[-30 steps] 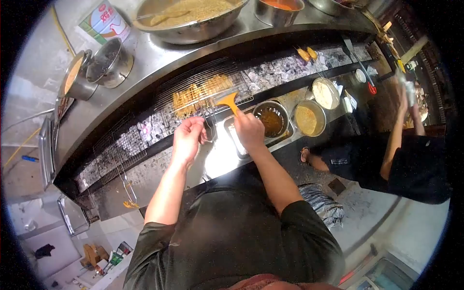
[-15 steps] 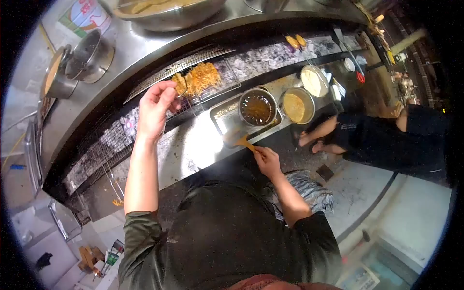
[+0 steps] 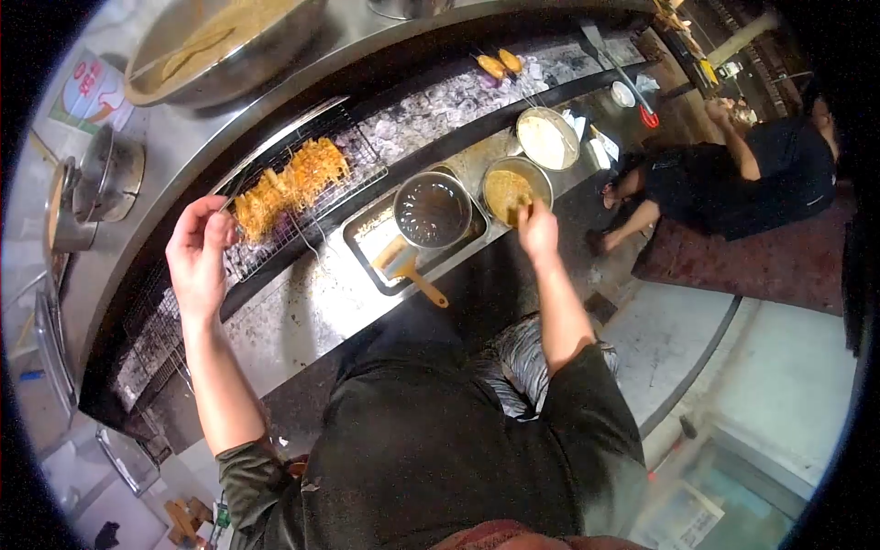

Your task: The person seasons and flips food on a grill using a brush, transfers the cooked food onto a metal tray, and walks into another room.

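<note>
My left hand (image 3: 203, 243) is closed in a pinch at the near end of the browned, shredded-looking food (image 3: 293, 188) on the wire grill rack (image 3: 367, 156). A thin metal skewer shows at its fingertips. Over a pot of yellow-brown sauce (image 3: 506, 192), my right hand (image 3: 537, 227) has its fingers closed together. What they grip, if anything, is hidden. A wide brush with a wooden handle (image 3: 423, 286) rests on a metal tray (image 3: 362, 243), its handle jutting over the front edge. Behind the brush stands a pot of dark liquid (image 3: 433, 209).
Glowing, ashy charcoal (image 3: 431, 124) fills the long grill trough. A pot of pale sauce (image 3: 547, 139) and red-handled tongs (image 3: 649, 119) are at the right. A big basin (image 3: 229, 55) stands behind the grill. Another person in dark clothes (image 3: 733, 183) is at the right.
My right hand has let go of the brush, which now lies on the tray, and has moved to the sauce pot. The view has shifted. My left hand is still pinched at the food's end.
</note>
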`<state>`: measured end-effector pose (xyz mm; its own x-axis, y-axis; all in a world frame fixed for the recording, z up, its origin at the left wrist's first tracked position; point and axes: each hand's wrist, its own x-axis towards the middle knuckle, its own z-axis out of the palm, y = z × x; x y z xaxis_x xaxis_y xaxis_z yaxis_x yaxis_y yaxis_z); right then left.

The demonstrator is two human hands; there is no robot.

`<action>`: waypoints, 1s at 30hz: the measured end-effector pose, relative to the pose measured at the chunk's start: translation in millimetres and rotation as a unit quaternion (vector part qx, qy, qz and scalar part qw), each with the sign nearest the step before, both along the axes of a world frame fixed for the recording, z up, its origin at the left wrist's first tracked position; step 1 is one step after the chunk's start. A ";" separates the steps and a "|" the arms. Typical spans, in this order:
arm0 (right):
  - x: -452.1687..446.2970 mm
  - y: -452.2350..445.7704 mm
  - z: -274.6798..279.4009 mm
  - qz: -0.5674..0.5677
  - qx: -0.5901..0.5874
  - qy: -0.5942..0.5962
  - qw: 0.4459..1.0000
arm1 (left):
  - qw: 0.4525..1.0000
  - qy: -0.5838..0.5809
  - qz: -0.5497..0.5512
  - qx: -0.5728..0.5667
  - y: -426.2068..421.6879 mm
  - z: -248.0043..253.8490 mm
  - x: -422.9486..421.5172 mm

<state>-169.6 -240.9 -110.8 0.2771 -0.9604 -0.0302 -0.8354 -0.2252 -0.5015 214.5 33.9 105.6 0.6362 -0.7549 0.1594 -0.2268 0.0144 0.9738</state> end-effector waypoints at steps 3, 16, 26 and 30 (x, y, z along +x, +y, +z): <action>15.9 -56.8 -16.9 0.160 0.085 0.129 0.975 | 0.999 -0.023 0.022 0.037 -6.7 4.5 -4.6; 46.0 -79.6 -75.1 0.340 0.069 0.234 0.908 | 0.993 -0.056 0.030 0.096 -10.5 31.3 7.1; 127.6 -28.3 108.1 0.168 0.284 -0.288 0.899 | 0.943 -0.256 -0.048 0.207 -17.2 75.2 25.3; 250.9 37.2 138.7 0.364 0.210 -0.210 0.883 | 0.928 -0.283 -0.083 0.227 -18.3 84.1 33.8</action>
<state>81.3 -203.6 27.8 0.8875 -0.4520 -0.0892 -0.2666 -0.3458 -0.8996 248.3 15.6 189.7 0.4167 -0.9060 0.0735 -0.7350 -0.2882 0.6138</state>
